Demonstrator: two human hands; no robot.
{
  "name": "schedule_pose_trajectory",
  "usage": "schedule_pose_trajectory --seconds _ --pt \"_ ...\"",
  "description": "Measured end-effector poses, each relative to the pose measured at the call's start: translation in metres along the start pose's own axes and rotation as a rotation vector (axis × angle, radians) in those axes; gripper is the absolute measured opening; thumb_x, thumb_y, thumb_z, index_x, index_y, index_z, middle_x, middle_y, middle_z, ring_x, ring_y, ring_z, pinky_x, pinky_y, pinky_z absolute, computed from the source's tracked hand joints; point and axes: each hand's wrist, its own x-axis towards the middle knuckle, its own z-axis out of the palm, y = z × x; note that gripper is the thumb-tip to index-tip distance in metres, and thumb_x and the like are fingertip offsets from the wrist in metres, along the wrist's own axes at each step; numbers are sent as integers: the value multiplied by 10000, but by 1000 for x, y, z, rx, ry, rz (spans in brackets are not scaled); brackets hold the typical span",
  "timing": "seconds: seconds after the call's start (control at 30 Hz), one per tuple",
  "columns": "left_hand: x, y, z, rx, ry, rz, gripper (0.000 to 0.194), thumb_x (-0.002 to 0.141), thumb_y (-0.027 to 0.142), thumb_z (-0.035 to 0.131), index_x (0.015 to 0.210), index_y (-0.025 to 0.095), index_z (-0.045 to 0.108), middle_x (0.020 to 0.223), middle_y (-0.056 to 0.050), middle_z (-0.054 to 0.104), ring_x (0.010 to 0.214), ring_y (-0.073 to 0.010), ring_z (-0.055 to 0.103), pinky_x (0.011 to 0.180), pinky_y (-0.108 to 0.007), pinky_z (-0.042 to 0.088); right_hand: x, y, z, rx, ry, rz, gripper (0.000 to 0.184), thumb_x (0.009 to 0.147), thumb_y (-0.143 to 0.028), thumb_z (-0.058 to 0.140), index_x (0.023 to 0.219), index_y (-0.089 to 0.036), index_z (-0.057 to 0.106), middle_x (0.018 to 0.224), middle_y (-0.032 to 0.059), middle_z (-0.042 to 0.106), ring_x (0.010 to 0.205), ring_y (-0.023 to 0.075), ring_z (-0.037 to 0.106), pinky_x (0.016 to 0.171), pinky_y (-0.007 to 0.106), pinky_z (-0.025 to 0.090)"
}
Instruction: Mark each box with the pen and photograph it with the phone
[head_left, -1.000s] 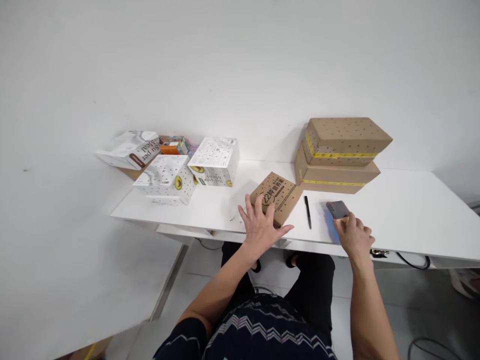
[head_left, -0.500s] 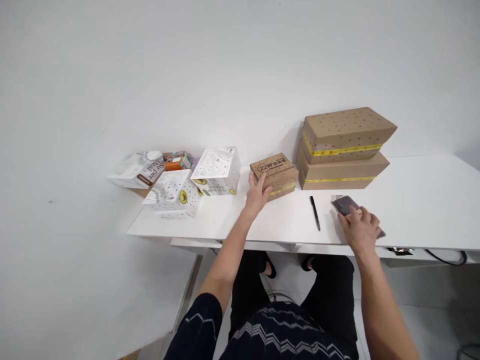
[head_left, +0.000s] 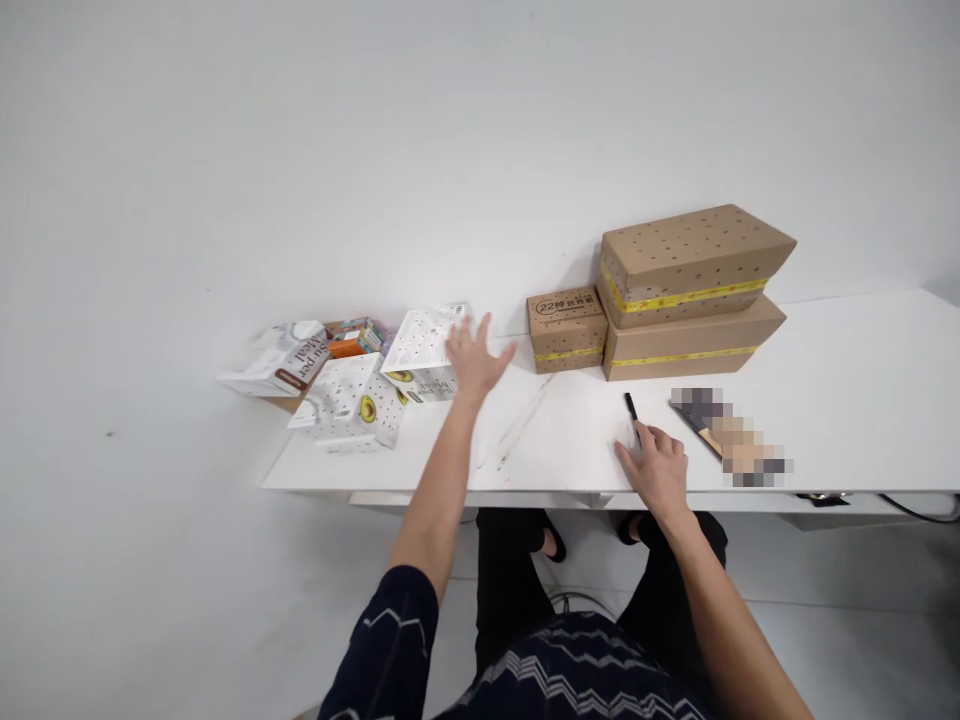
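- Black pen (head_left: 631, 406): on the white surface (head_left: 566, 440), nr the front, low end hidden by the R hand (head_left: 658, 468).
- R hand: fingers bent over the pen; can't tell if they grip it or just touch.
- White box (head_left: 420, 345): on the surface, well L of the pen, avocado pic on its front.
- L hand (head_left: 477, 365): fingers spread wide & free, in front of the white box's R edge; can't tell if touching.
- Dark flat thing (head_left: 701, 408): R of the pen, mostly blurred w/ squares.
- Small brown box (head_left: 568, 332): behind the pen, beside the low big box (head_left: 682, 345).
- Top big box (head_left: 690, 255): stacked on the low 1; yellow tape on both.
- Far L: 2 more white boxes (head_left: 349, 400), w/ an orange box (head_left: 354, 346) nr them.
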Motion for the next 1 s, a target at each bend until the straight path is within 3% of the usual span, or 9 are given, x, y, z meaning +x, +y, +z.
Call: schedule_pose_trajectory --seconds 0.07,0.17,0.3,0.43,0.6,0.7,0.83,0.9,1.0 --pt "9 -32 -27 129 -15 -157 816 755 734 524 1430 289 413 1596 -106 179 1454 -449 70 1137 -635 93 -3 2 2 27 19 7 538 902 -526 445 1275 -160 571 1211 159 602 1036 325 500 825 426 424" --pt "23 -73 -54 201 -265 -338 901 710 808 473 1451 300 389 1609 -116 121 1437 -514 9 1107 -679 90 -4 3 4 101 61 26 570 898 -562 441 1256 -140 579 1186 167 616 1057 319 505 875 433 419" --pt "33 -90 -66 228 -488 -369 924 706 833 419 1484 346 310 1616 -105 104 1437 -518 -3 1088 -695 112 -3 4 4 215 86 59 559 910 -549 418 1223 -118 590 1143 181 627 1064 308 522 917 439 415" --pt "12 -69 -72 278 -497 -291 856 720 834 394 1449 387 372 1587 -121 210 1405 -533 167 1063 -708 144 -2 6 1 339 152 91 490 915 -503 414 1185 -135 590 1144 178 617 1108 303 521 968 460 399" --pt "-69 -30 -79 294 -338 -59 611 832 725 380 1333 412 536 1449 -137 444 1255 -490 434 987 -693 273 -7 -16 -13 502 249 68 410 915 -454 428 1130 -154 608 1130 182 602 1136 310 518 1003 517 382" --pt "-119 -15 -84 215 -173 27 508 902 613 385 1284 355 598 1354 -163 520 1131 -419 542 930 -650 371 -11 -50 -27 711 85 -19 400 927 -467 415 1158 -201 605 1159 150 593 1141 293 524 1000 509 407" --pt "-164 -4 -92 -148 -72 -78 515 949 545 344 1195 203 641 1116 -160 608 978 -265 621 877 -453 500 -14 -89 -39 950 -183 -34 461 937 -521 403 1257 -232 566 1226 124 571 1083 253 571 932 453 479" --pt "-181 3 -94 -376 -140 -74 456 957 510 365 1123 196 650 1003 -112 642 893 -209 641 825 -377 532 -10 -96 -42 1018 -215 17 525 928 -558 402 1299 -214 546 1253 140 568 1058 248 591 914 447 490" --pt "-195 11 -92 -651 -348 107 340 963 432 409 1097 232 650 931 -56 690 820 -167 659 759 -320 552 0 -92 -43 1097 -198 116 617 909 -610 403 1335 -180 526 1318 168 559 1107 266 590 945 462 476"
